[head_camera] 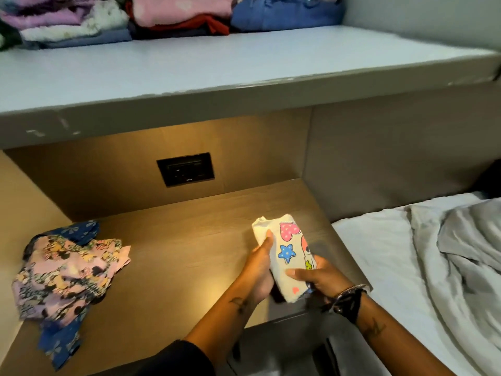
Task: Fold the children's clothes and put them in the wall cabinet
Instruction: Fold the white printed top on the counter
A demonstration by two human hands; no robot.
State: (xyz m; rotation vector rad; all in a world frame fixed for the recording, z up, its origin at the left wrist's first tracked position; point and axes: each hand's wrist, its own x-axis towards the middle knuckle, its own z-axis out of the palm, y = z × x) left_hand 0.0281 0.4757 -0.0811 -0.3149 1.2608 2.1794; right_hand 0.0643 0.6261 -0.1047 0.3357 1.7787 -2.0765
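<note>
Both forearms reach in from the bottom edge, meeting over the wooden tabletop (173, 240) of the lit niche. Between them is a small folded white garment (284, 256) printed with a pink heart and a blue star, held tilted just above the surface. Her left hand (261, 270) cups its left edge, fingers curled up along the cloth; the right hand (317, 278), a dark band (348, 299) at the wrist, pinches the lower end with thumb on top. Each grip is closed on the cloth, not wide. Well to the left, a loose heap of unfolded children's clothes (67, 275), pink cartoon print over blue with bows, lies on the same tabletop. A black wall socket (185, 169) sits in the back panel. Above, the grey cabinet shelf (244, 63) carries folded stacks (168, 14) of purple, pink, red and blue at its rear. To the right lies a bed with rumpled grey sheets (447, 253).
</note>
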